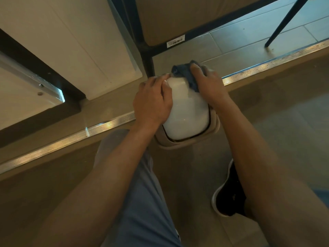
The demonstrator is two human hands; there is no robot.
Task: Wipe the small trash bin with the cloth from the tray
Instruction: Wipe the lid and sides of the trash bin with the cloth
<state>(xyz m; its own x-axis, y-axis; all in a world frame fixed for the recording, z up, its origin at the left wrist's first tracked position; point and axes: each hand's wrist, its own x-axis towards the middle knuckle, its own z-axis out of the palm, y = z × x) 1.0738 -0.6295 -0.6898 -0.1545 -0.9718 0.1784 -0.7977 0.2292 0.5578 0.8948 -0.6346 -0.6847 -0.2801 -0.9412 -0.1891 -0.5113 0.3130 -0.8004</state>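
A small white trash bin (187, 113) lies tipped over on the floor, its beige lid end (214, 127) toward me and its base pointing away. My left hand (153, 102) grips the bin's left side and steadies it. My right hand (208, 84) presses a dark blue cloth (185, 72) against the bin's far right side, near the base. Part of the cloth bunches up above the bin. The tray is not in view.
A black metal frame leg (148, 63) stands just behind the bin. A white cabinet panel (74, 41) is at the left. A metal floor strip (267, 66) runs across the floor. A dark chair leg (283, 24) is at the upper right, and my black shoe (227, 195) lies below.
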